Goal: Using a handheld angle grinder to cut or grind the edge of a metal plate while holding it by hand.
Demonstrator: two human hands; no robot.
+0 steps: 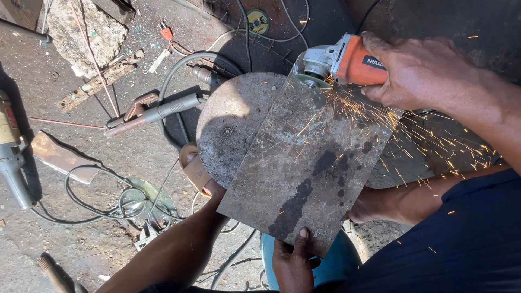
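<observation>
Upper right of the frame: my right hand [420, 70] grinding the top corner of a steel plate [309, 163].

My right hand is clenched around the orange angle grinder [342, 62], its disc touching the plate's upper edge, and sparks [412, 135] spray down toward the right. My left hand [296, 260], bottom centre, grips the plate's lower edge with the thumb on top. That rusty grey plate lies tilted over a round metal disc [230, 125], centre frame, which serves as my counter. Left of the disc an electrode holder [157, 113] and cables [103, 203] lie on the dusty floor [87, 152]. Another person's arm [179, 249] reaches up from the bottom left to the disc's rim.
</observation>
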